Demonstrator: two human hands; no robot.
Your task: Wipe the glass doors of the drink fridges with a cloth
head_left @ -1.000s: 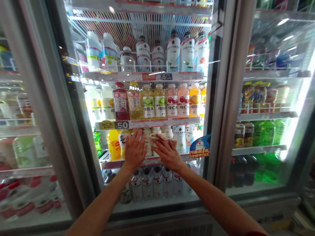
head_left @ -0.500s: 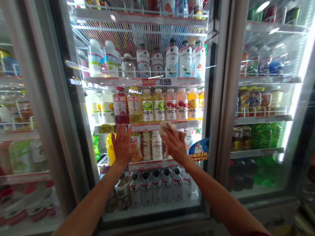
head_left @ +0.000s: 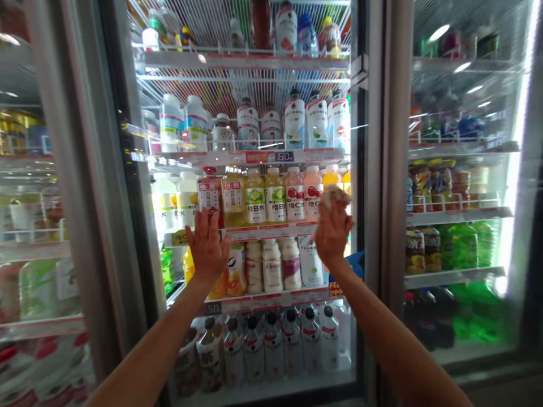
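Note:
In front of me is a glass fridge door [head_left: 288, 271] with rows of bottled drinks behind it. My left hand [head_left: 207, 243] lies flat against the glass with its fingers spread, in front of a red drink bottle [head_left: 210, 192]. A crumpled, pale cleaning cloth [head_left: 336, 196] is under the fingers of my right hand [head_left: 333, 232], pressed to the glass near the door's right side. The cloth covers part of an orange drink bottle [head_left: 332, 176]. Below my right wrist, a blue sticker [head_left: 354, 265] is partly hidden by the forearm.
Grey metal door frames [head_left: 384, 169] stand on the right and left of this pane. More drinks sit behind the neighbouring door, such as green bottles [head_left: 464, 246]. Ceiling lights reflect in the glass. Clear bottles with black caps [head_left: 271, 345] line the lowest shelf.
My right hand has moved right and slightly up across the glass with the cloth. My left hand stays flat on the pane. The view has tilted up a little.

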